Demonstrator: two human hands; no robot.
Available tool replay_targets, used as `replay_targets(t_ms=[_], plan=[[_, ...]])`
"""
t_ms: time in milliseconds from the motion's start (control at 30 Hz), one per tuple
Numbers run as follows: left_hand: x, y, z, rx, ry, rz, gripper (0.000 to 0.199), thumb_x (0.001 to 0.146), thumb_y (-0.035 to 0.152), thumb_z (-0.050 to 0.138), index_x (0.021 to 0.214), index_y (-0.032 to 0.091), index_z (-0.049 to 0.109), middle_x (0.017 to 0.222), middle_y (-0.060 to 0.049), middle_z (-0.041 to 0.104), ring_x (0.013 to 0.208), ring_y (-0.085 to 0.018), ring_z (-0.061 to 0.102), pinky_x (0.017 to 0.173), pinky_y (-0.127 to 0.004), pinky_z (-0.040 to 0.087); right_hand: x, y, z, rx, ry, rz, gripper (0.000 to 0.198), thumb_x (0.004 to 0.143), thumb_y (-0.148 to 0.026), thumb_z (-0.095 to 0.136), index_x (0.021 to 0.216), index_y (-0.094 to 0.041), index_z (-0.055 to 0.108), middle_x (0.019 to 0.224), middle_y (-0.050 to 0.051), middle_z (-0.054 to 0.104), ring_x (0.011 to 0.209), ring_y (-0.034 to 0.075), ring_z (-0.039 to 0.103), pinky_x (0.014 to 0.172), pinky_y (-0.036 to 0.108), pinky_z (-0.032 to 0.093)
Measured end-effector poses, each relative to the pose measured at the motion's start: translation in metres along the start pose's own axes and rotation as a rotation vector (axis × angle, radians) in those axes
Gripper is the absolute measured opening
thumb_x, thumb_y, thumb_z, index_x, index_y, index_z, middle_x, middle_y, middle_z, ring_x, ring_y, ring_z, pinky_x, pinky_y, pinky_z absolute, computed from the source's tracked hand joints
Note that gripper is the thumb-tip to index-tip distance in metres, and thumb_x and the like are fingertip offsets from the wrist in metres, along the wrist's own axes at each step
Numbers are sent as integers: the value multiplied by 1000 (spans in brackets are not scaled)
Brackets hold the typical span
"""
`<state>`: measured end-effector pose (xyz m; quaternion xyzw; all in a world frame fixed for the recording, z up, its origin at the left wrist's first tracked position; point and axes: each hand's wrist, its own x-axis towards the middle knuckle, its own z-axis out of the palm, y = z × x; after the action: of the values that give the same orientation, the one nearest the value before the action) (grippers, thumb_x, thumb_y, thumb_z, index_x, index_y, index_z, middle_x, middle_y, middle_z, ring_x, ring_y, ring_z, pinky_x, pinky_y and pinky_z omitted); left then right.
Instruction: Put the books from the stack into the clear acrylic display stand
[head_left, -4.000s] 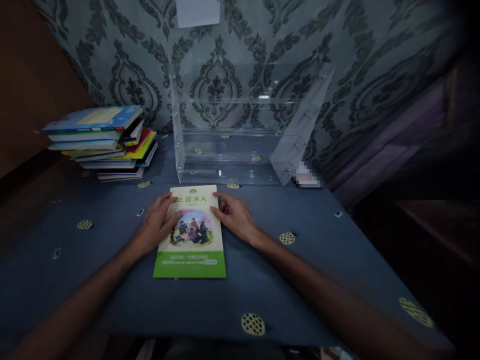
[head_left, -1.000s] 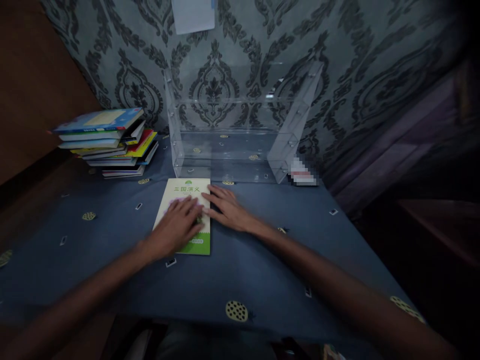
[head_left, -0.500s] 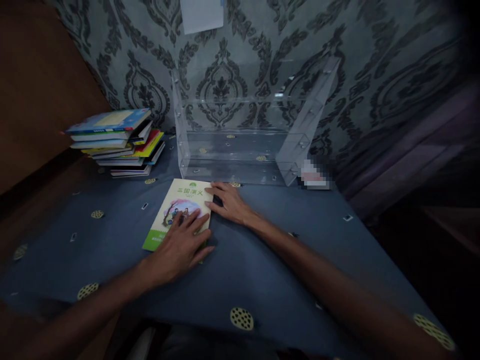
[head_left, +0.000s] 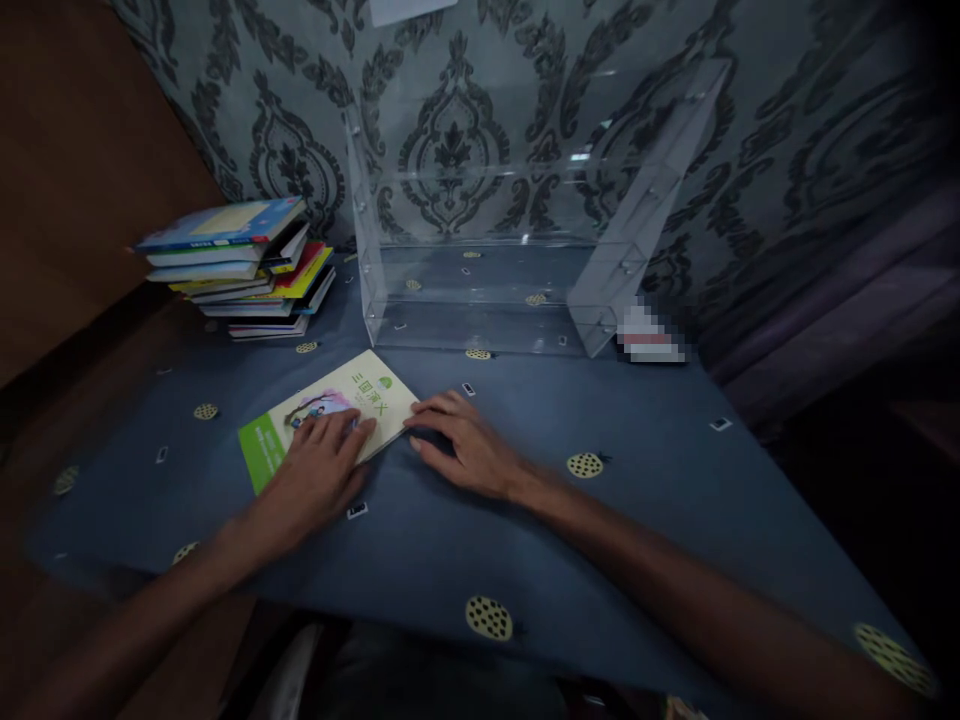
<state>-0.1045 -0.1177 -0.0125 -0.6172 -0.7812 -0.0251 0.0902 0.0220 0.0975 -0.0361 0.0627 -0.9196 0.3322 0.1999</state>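
Note:
A thin book (head_left: pixel 394 395) with a cream cover, green lettering and a green band lies flat on the table, turned at an angle. My left hand (head_left: pixel 322 455) rests on its cover with the fingers stretched out, hiding part of the picture and the lower edge. At the book's right corner, my right hand (head_left: pixel 469 445) touches with its fingertips, the thumb held apart from the index finger. Neither hand is closed around the book.
At the back left stands an uneven stack of books (head_left: pixel 247 270). A clear acrylic rack (head_left: pixel 480 325) with tiers stands against the patterned wall. Right of it is a blurred-out white item (head_left: pixel 651 340). A dark blue cloth with pineapples covers the table (head_left: pixel 637 400).
The book has turned counterclockwise, its green band swinging left and its title end tilting right. My left hand has moved left with it, and my right hand slightly lower. The view has shifted a little.

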Motion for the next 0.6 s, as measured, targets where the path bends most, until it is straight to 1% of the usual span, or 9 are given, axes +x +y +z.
replay_targets(t_ms=[100,200,267,433,600], plan=[[12,5,6,61,-5,-49,41,101,30,44,137,12,53,140,-22,57,127,-37,53,100,-58,45,-4,-5,2,33,-11,-31,25,97,-25,55,113,-18,71,115,12,71,108,25,63,101,50,48],[20,9,12,56,-13,-63,42,102,31,44,140,14,52,144,-20,56,133,-37,51,104,-59,43,-4,-3,4,9,-16,-19,26,97,-24,54,117,-20,70,118,11,71,110,25,64,104,51,47],[20,11,14,38,-5,-69,42,103,32,44,141,16,53,146,-20,56,135,-36,50,105,-58,42,-3,0,5,-34,-24,-4,27,97,-23,52,118,-21,70,120,10,71,110,25,64,102,51,48],[15,12,15,23,32,-60,41,104,32,43,140,18,55,145,-18,58,136,-35,51,107,-58,42,-4,2,6,-162,-28,-64,29,99,-20,50,117,-20,72,119,11,74,105,26,65,94,48,50],[-2,6,9,32,77,26,37,104,26,40,136,17,58,139,-16,63,130,-31,58,104,-51,47,-7,0,7,-261,-8,-134,30,101,-21,49,120,-19,72,120,11,75,104,27,66,92,48,51]])
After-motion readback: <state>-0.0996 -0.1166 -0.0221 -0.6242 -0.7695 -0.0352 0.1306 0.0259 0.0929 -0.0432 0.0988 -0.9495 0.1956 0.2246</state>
